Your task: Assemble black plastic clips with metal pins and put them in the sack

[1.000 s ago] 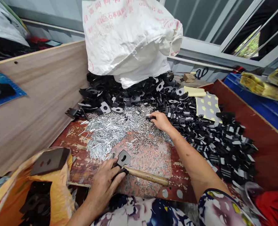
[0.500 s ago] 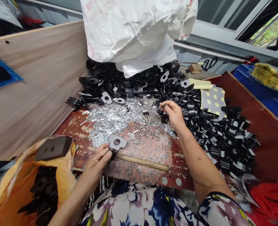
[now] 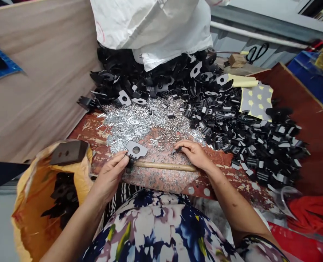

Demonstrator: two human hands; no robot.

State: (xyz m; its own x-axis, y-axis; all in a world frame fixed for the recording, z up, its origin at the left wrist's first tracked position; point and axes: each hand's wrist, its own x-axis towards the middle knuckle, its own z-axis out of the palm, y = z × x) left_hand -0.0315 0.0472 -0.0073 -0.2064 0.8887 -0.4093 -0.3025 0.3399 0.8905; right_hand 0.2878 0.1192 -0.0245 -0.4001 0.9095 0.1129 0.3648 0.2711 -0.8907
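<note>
My left hand (image 3: 112, 174) pinches a flat grey-and-black plastic plate (image 3: 142, 150) with a round hole and a toothed hinge edge, held low over the near side of the table. To its right, my right hand (image 3: 196, 155) grips a small black plastic clip (image 3: 177, 149) between thumb and fingers. A wooden tool handle (image 3: 164, 166) lies crosswise below both hands; its left end is hidden by the plate and the left fingers. Beyond the hands are loose silver pins (image 3: 128, 123) and a scatter of tiny metal pieces (image 3: 179, 118).
Black clips (image 3: 255, 147) are heaped on the right; more plates (image 3: 124, 98) lie at the back under a white sack (image 3: 156, 27). A yellow bag (image 3: 23, 203) with black parts stands at left, a wooden panel (image 3: 46, 72) behind it. Scissors (image 3: 256, 52) lie at back right.
My right hand has come back from the clip heap toward the left hand, bringing the small black clip. The left hand keeps its hold on the plate. The camera view has tilted down.
</note>
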